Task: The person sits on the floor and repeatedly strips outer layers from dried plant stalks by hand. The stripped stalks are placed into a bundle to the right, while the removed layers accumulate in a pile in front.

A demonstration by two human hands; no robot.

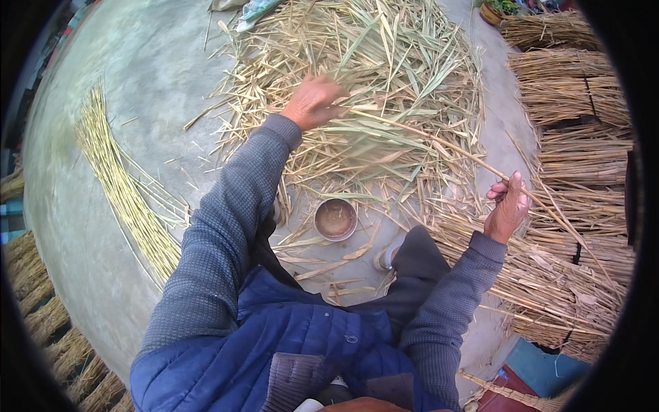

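on my feed the right hand (508,207) pinches a long stalk (445,143), slanting over leaves (405,58) toward the floor's (161,65) right edge; the left hand (313,103) blurs, so i can't tell its grip.

A bowl (336,220) sits on the floor (154,62), nearer the body than the hands (314,101); beyond them, a bluish bag (257,12) and, farther right, a potted plant (491,14).

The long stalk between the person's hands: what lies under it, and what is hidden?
Under the stalk lie straw-coloured and greenish leaves, then grey floor toward the right hand. The floor beneath these leaves is covered and cannot be seen.
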